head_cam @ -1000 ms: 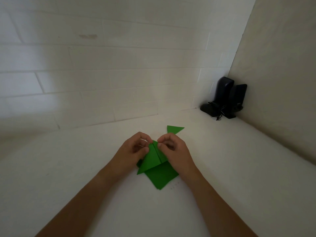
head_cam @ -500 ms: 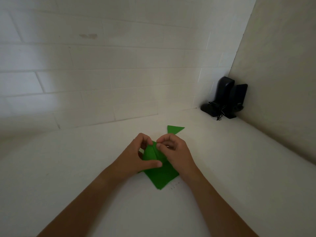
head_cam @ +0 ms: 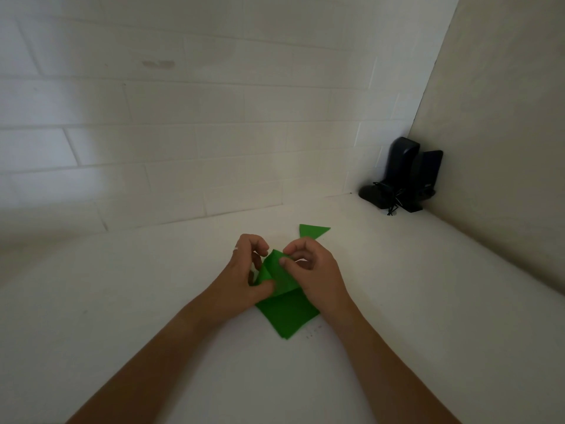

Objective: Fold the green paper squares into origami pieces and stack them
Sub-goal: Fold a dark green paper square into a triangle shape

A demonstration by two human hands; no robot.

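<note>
White counter [head_cam: 153, 316]: bare surface lies wide to the left of the fingers and toward the viewer; the tiled wall [head_cam: 183, 133] closes the far side and a plain wall [head_cam: 504, 148] the right, both well apart from the work.

Black device [head_cam: 403, 179]: stands in the far right corner, well clear of the fingers.

Green paper stack [head_cam: 287, 316]: flat squares under and nearer than the fingers, corner toward the viewer.

Left hand [head_cam: 241, 276]: a second ago its fingertips met the right's at the far tip; the thumb now lies lower, pressing the flap flat. Judged: crease being set, this piece mid-fold.

Right hand [head_cam: 315, 270]: thumb and forefinger pinch the far tip.

Folded sheet [head_cam: 278, 273]: between both hands, atop the stack.

Finished triangle [head_cam: 313, 231]: just beyond the right fingers, alone; stacking barely begun.
</note>
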